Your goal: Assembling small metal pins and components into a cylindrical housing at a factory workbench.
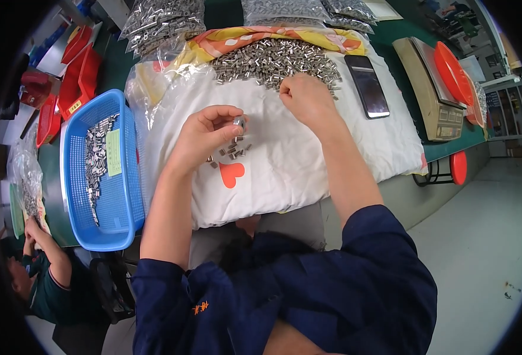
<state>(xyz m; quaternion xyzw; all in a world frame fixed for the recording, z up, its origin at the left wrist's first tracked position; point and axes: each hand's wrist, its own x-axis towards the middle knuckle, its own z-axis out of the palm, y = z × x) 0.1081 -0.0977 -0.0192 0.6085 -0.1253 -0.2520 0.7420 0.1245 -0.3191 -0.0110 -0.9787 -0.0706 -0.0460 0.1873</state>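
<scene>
left hand pinching small metal sleeve, right hand at sleeve pile, white cloth

Both forearms rise from the lower middle of the frame, bare from the elbows up, with dark blue sleeves pushed back around the elbows. The left hand sits just left of the frame's centre, wrist bent slightly, fingers curled inward and thumb meeting the fingertips in a pinch held a little above the surface. The right hand reaches farther, to the upper middle of the frame, palm down and knuckles toward the camera, fingers tucked under and out of sight. The two hands are apart, the right one higher in the picture than the left.
</scene>
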